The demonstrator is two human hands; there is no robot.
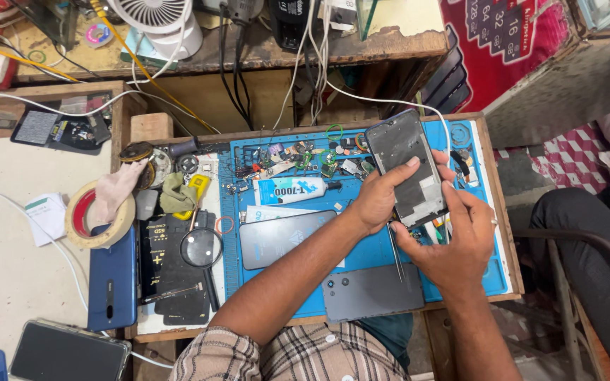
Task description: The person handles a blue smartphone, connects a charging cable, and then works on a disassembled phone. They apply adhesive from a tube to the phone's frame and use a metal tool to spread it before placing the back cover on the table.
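My left hand (383, 194) grips an opened dark phone frame (405, 162) by its left edge, holding it tilted above the blue work mat (474, 268). The phone's bare inner plate faces up. My right hand (453, 236) sits at the frame's lower right corner, fingers pressed on it. Thin metal tweezers (397, 257) poke down from between my hands; which hand pinches them I cannot tell. A grey phone back cover (372, 291) lies on the mat just below my hands.
A dark screen panel (280, 236), a white glue tube (294, 190) and several small parts lie on the mat. To the left are a magnifying glass (201, 247), a tape roll (97, 212), a blue phone (111, 279) and a cased phone (68, 353). Cables and a white fan (157, 21) crowd the back shelf.
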